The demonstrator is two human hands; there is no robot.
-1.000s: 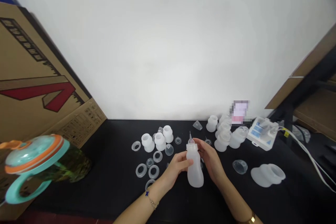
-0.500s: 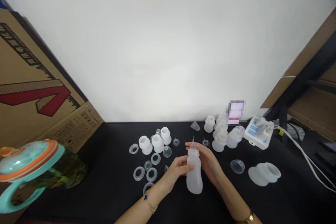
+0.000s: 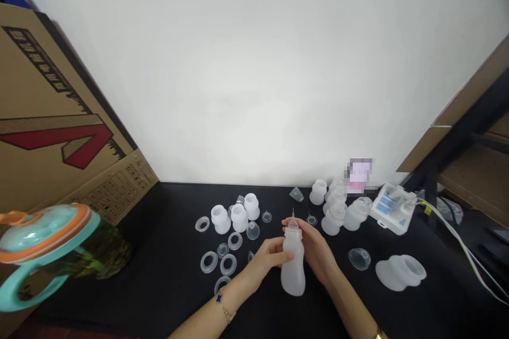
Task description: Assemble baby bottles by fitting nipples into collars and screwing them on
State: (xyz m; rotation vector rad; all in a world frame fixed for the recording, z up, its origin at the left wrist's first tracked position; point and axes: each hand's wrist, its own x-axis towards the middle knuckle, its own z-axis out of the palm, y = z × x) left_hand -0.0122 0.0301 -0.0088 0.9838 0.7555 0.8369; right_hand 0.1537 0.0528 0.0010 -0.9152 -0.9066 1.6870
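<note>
A translucent white silicone bottle (image 3: 293, 265) with a thin pointed tip stands upright on the black table (image 3: 167, 280), held between both hands. My left hand (image 3: 267, 259) grips its middle from the left, fingers curled round it. My right hand (image 3: 316, 249) wraps its right side and neck, fingertips near the top. Loose clear rings (image 3: 209, 261) lie just left of my left hand.
Small white bottle parts (image 3: 234, 214) and clear caps sit behind the hands; more white bottles (image 3: 338, 206) stand at the back right. A wide white piece (image 3: 401, 271) lies right, with a white device (image 3: 392, 204) and cable. A cardboard box (image 3: 51, 132) and a teal-lidded jug (image 3: 47, 243) stand left.
Both hands keep their hold on the bottle; it has shifted slightly nearer to me and stayed upright. The view moved a little.
</note>
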